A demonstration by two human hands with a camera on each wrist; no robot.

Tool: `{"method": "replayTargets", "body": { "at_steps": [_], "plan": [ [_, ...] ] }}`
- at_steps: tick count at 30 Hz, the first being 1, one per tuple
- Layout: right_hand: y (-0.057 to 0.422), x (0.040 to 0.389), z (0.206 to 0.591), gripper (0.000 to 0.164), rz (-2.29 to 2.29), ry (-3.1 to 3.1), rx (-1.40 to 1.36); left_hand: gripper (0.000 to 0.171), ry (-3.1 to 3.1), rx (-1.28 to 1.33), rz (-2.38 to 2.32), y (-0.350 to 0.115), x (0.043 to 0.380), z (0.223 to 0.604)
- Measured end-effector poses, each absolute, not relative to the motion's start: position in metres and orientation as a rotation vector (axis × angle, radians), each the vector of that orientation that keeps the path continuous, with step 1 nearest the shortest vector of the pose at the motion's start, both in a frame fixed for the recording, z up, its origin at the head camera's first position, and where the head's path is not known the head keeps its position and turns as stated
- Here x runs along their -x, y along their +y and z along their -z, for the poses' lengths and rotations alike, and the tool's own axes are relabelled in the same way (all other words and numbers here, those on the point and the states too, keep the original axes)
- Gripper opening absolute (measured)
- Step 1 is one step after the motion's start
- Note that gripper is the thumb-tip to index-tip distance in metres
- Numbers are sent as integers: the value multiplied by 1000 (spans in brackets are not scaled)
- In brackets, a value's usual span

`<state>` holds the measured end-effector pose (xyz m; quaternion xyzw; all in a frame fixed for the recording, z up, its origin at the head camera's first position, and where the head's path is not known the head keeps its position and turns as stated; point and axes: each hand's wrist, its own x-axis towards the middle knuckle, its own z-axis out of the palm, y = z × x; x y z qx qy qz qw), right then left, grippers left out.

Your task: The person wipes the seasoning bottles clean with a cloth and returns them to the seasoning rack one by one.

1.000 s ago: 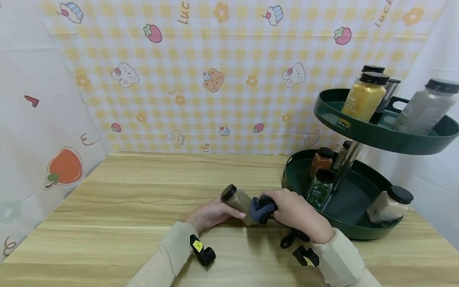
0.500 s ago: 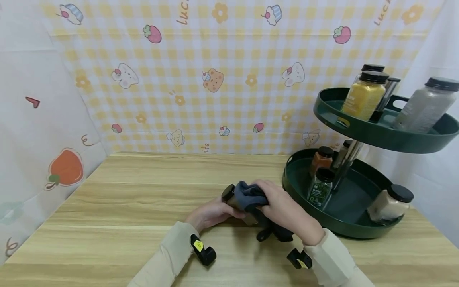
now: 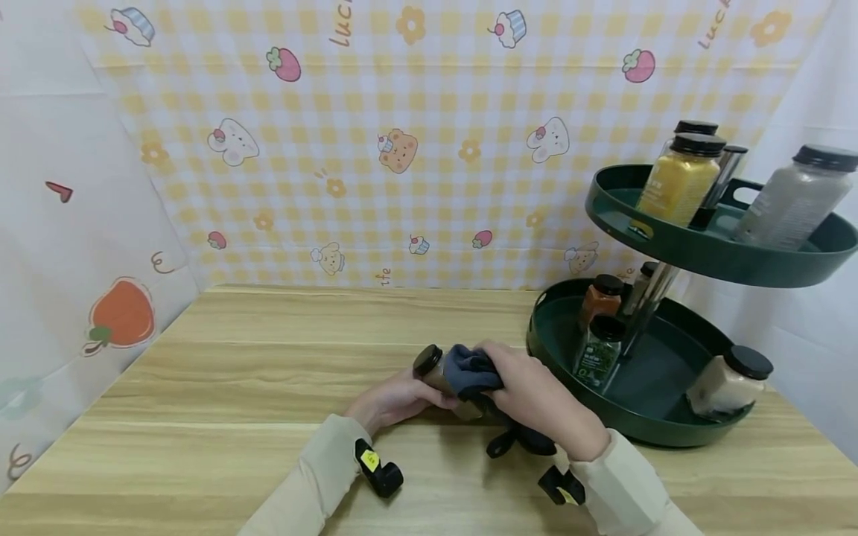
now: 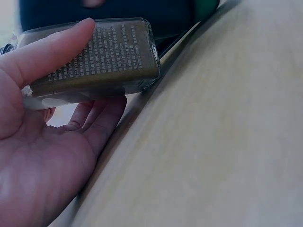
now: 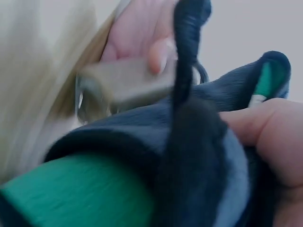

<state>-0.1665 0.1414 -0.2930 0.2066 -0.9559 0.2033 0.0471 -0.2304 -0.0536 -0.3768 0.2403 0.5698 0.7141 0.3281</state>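
My left hand (image 3: 395,402) holds a tilted glass spice jar (image 4: 109,52) of brown powder, its thumb across the printed side and its fingers underneath. The jar's black lid (image 3: 427,359) points up and left. Bunched in my right hand (image 3: 539,391) is a dark grey-blue cloth (image 3: 469,368), which lies against the jar and covers much of it in the head view. A green side of the cloth and a black loop (image 5: 184,47) show in the right wrist view. Some of the right fingers are hidden behind the cloth.
At the right stands a two-tier green rack (image 3: 670,428). Its lower tier bears several jars, among them a green-herb jar (image 3: 599,353) and a leaning pale jar (image 3: 727,383). Above are a yellow jar (image 3: 680,182) and a grey jar (image 3: 794,201). A patterned cloth backdrop (image 3: 402,208) hangs behind the wooden table (image 3: 234,372).
The right hand has moved left with the cloth, from the jar's bottom end up over its side, then slightly back right. The left hand and jar have stayed nearly still.
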Motion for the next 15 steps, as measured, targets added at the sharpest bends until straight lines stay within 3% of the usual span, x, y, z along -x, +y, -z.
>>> {"method": "replayTargets", "body": {
  "at_steps": [7,15],
  "plan": [
    [131,163,292,40,-783,-2759,-772,54,1535,-561,-1870,-53,232,379],
    [140,165,292,34,-548,-2985,-578,40,1463,-646,-1884,-52,231,380]
  ]
}}
